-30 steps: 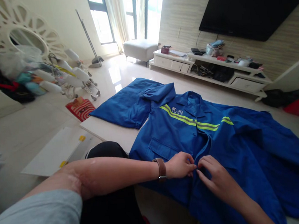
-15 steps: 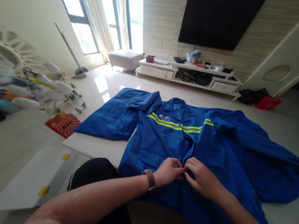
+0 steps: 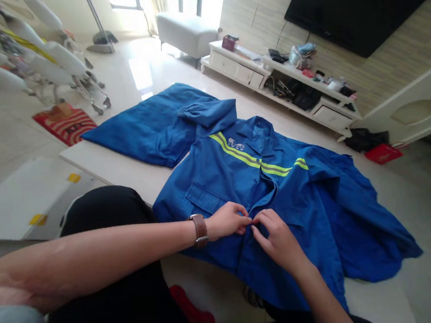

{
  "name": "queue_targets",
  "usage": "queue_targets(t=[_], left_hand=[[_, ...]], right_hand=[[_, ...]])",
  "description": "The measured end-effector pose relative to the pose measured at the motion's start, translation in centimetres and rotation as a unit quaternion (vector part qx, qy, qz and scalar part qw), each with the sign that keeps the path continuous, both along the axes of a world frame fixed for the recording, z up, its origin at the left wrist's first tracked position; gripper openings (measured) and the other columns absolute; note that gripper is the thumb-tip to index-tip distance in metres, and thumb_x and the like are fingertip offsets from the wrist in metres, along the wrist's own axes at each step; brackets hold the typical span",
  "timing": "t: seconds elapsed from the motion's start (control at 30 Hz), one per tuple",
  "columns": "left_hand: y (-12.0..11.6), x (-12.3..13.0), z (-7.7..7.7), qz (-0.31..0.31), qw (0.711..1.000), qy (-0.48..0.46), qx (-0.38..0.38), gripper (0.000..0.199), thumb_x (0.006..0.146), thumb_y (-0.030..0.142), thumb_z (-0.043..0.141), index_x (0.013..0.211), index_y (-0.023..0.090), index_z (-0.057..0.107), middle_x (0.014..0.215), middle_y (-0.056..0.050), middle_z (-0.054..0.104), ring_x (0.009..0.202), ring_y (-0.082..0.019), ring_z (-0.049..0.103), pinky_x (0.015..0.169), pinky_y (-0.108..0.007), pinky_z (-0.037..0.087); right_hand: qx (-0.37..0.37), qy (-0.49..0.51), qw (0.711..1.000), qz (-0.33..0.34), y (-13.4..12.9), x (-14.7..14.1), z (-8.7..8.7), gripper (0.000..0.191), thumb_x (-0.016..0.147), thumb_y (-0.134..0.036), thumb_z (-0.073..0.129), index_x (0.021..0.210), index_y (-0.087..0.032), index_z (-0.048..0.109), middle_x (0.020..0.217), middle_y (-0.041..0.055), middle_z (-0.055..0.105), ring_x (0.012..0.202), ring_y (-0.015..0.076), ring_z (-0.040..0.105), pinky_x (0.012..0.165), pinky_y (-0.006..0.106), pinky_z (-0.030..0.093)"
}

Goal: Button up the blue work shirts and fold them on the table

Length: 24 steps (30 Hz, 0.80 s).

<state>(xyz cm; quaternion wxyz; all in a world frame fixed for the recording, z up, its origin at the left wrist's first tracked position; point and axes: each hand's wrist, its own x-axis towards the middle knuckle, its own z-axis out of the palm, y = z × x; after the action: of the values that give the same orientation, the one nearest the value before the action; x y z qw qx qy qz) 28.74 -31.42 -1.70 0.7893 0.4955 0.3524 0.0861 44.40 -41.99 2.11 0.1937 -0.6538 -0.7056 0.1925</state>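
Note:
A blue work jacket [image 3: 217,176] lies spread out, collar away from me, with a yellow-and-grey reflective stripe across its chest. My left hand [image 3: 229,220], a brown-strapped watch on its wrist, pinches the front placket below the chest. Facing it, my right hand [image 3: 277,237] pinches the same spot, fingertips touching or nearly so. Whatever small part sits between the fingertips is hidden. Above the hands the front edge gapes in a loop. More blue clothing [image 3: 150,127] lies folded at the left, beside the jacket's sleeve.
A white board [image 3: 117,177] lies under the clothes. To the left are a white panel with yellow clips [image 3: 22,197] and a red striped bag [image 3: 65,125]. A low white TV cabinet [image 3: 244,68] stands along the wall, a red bag [image 3: 383,153] near its right end.
The view has tilted down and swung, so the jacket and both hands sit higher and further left. Both hands keep pinching the placket at about the same place.

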Motion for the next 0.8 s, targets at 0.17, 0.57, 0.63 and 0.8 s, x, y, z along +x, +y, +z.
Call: queue_targets(t=[0.17, 0.57, 0.63, 0.8], left_hand=[[0.1, 0.1, 0.2, 0.029, 0.999, 0.010, -0.024, 0.020, 0.078, 0.027, 0.077, 0.076, 0.015, 0.062, 0.060, 0.000, 0.063, 0.060, -0.013, 0.065, 0.066, -0.026, 0.056], [0.0, 0.2, 0.4, 0.034, 0.998, 0.007, -0.053, 0.024, 0.076, 0.030, 0.080, 0.075, 0.014, 0.063, 0.061, 0.002, 0.061, 0.060, -0.010, 0.060, 0.064, -0.022, 0.051], [0.1, 0.1, 0.8, 0.036, 0.997, 0.012, -0.066, 0.030, 0.073, 0.035, 0.083, 0.073, 0.013, 0.063, 0.062, 0.002, 0.061, 0.061, -0.010, 0.061, 0.066, -0.022, 0.051], [0.2, -0.1, 1.3, 0.040, 0.995, 0.034, -0.085, 0.038, 0.067, 0.042, 0.089, 0.074, 0.012, 0.067, 0.063, 0.001, 0.063, 0.064, -0.011, 0.062, 0.068, -0.023, 0.053]], right_hand=[[0.019, 0.016, 0.999, -0.027, -0.2, 0.0, -0.6, 0.007, 0.097, -0.020, 0.055, 0.092, -0.023, 0.059, 0.097, 0.0077, 0.064, 0.098, 0.0248, 0.059, 0.086, 0.039, 0.050], [0.032, 0.055, 0.994, -0.089, 0.1, -1.1, -1.1, 0.011, 0.093, -0.014, 0.054, 0.088, -0.024, 0.054, 0.091, 0.0054, 0.061, 0.093, 0.0230, 0.057, 0.084, 0.037, 0.048], [0.032, 0.065, 0.993, -0.091, 0.1, -1.2, -1.2, 0.012, 0.092, -0.013, 0.054, 0.088, -0.023, 0.054, 0.091, 0.0052, 0.062, 0.093, 0.0226, 0.057, 0.084, 0.036, 0.048], [0.027, 0.071, 0.992, -0.095, 0.2, -1.4, -1.0, 0.012, 0.089, -0.010, 0.055, 0.088, -0.022, 0.055, 0.091, 0.0049, 0.062, 0.092, 0.0221, 0.057, 0.083, 0.036, 0.049]])
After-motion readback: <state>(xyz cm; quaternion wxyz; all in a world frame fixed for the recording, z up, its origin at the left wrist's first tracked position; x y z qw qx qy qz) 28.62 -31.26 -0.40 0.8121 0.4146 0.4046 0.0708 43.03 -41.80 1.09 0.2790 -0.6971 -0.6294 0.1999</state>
